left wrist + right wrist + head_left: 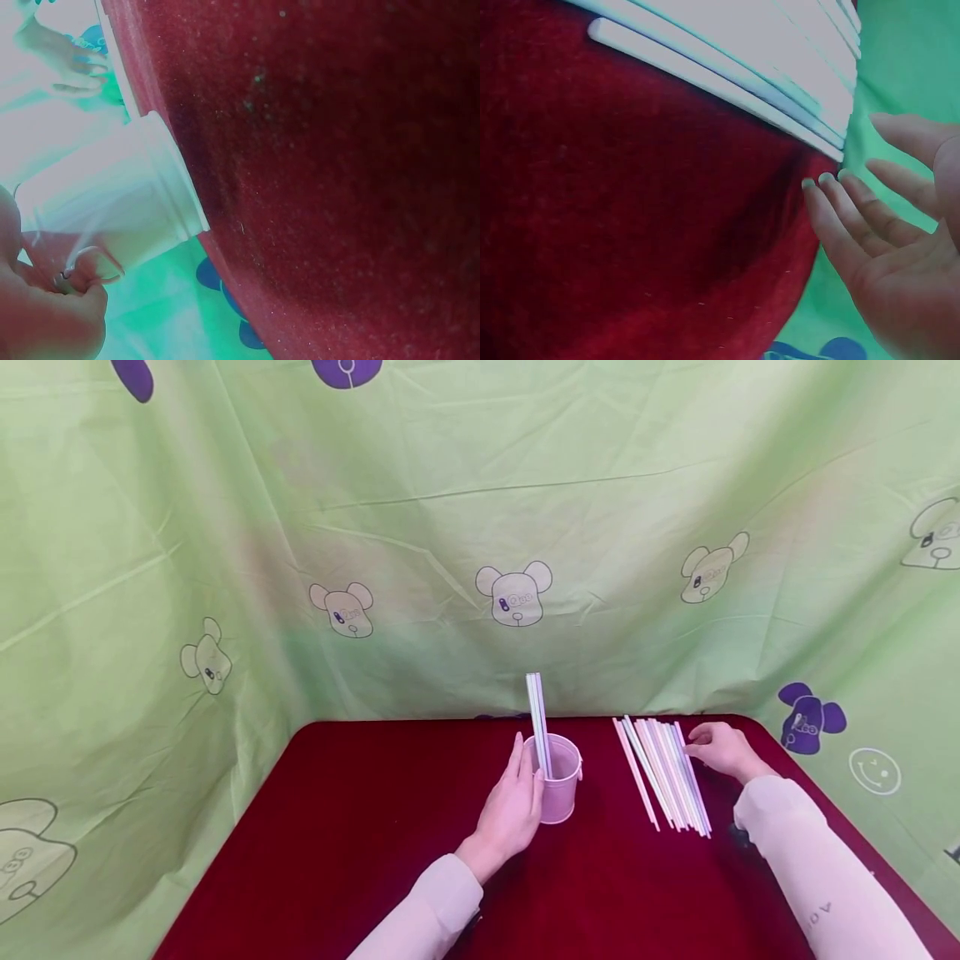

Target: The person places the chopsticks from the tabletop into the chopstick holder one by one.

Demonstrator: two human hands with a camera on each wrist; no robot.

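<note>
A small pink bucket (557, 799) stands upright on the red table, with several pastel straws (537, 718) leaning inside it and rising above its rim. My left hand (508, 806) holds the bucket's left side, thumb toward the front and fingers toward the back. In the left wrist view, the thumb side of that hand (52, 319) lies by the bucket's small handle lug (97, 264). To the right, many loose straws (667, 777) lie side by side. Beside their right edge hovers my right hand (723, 749), fingers apart and loosely bent, holding nothing (900, 255).
Dark red cloth covers the table (337, 835). A green curtain (420, 527) printed with bear heads hangs behind it and along both sides, close to the table's back edge. One straw (636, 774) lies slightly apart on the pile's left.
</note>
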